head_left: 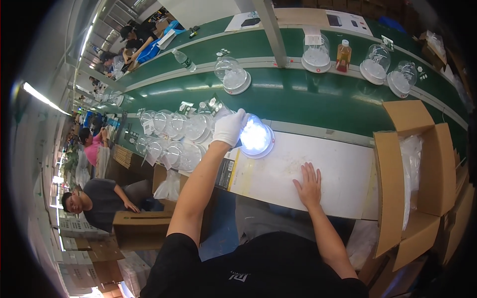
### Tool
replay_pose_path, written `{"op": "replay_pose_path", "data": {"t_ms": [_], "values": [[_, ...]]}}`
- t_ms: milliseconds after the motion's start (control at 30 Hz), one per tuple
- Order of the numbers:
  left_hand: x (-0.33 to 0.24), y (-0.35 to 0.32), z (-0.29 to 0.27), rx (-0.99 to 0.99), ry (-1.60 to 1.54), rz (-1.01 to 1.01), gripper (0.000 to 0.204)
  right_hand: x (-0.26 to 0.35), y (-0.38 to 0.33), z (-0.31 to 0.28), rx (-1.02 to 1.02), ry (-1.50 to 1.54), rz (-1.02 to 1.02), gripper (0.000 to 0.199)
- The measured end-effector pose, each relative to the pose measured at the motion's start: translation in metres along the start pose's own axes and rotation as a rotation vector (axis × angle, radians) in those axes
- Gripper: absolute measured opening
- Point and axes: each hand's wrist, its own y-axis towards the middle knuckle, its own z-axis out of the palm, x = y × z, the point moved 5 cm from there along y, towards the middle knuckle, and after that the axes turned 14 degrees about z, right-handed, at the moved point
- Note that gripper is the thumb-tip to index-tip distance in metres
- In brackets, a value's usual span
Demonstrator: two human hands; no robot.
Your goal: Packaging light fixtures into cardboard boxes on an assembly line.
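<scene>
My left hand (229,130), in a white glove, is closed at the left side of a lit dome lamp (258,139). The lamp glows bright white on a round white base, and the glare hides its inside. Bare and with fingers spread, my right hand (309,186) lies flat on a white board (278,171). To the left of the gloved hand, several unlit clear dome lamps (174,126) stand close together in rows.
An open cardboard box (390,184) with plastic lining stands at right. Across the green conveyor (308,102), more dome lamps (233,77), an amber bottle (343,55) and a clear bottle (184,60) stand along the ledge. A metal post (272,35) rises there. A co-worker (102,198) is at left beside boxes.
</scene>
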Motion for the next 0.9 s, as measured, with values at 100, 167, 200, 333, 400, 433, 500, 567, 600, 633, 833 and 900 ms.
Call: {"op": "replay_pose_path", "data": {"t_ms": [100,167,200,333,400,433,500,567,600,633,833,900], "values": [[0.003,-0.007,0.003,0.058,-0.091,-0.113,0.036,0.002,0.0,0.002,0.003,-0.028,-0.005,0.058],[0.003,-0.015,0.004,0.023,-0.217,-0.229,0.043,0.001,0.001,0.003,-0.01,-0.038,-0.009,0.056],[0.001,-0.022,0.006,-0.018,-0.284,-0.291,0.047,0.001,0.001,0.004,-0.009,-0.042,-0.007,0.056],[-0.006,-0.058,0.017,-0.183,-0.407,-0.4,0.051,0.005,0.0,0.007,0.004,-0.053,0.001,0.054],[-0.022,-0.074,0.021,-0.283,-0.429,-0.379,0.054,0.006,0.0,0.007,0.002,-0.055,-0.006,0.054],[-0.023,-0.08,0.025,-0.184,-0.391,-0.369,0.065,0.006,0.0,0.007,0.003,-0.046,-0.004,0.053],[-0.026,-0.095,0.024,-0.069,-0.388,-0.362,0.069,0.005,0.0,0.006,0.001,-0.034,-0.003,0.053],[-0.019,-0.11,0.023,0.04,-0.476,-0.317,0.081,0.007,0.0,0.008,0.01,-0.046,-0.001,0.054],[-0.013,-0.107,0.013,0.139,-0.441,-0.281,0.078,0.005,0.0,0.009,0.012,-0.048,0.011,0.054],[-0.009,-0.103,0.002,0.238,-0.404,-0.243,0.076,0.0,0.0,0.007,0.013,-0.049,0.025,0.054],[0.004,-0.013,-0.111,-0.243,-0.301,-0.013,0.043,0.002,0.0,0.004,-0.002,-0.057,0.01,0.051],[0.007,0.044,-0.107,-0.166,-0.341,0.037,0.047,0.002,0.0,0.004,-0.004,-0.058,0.009,0.049]]}}
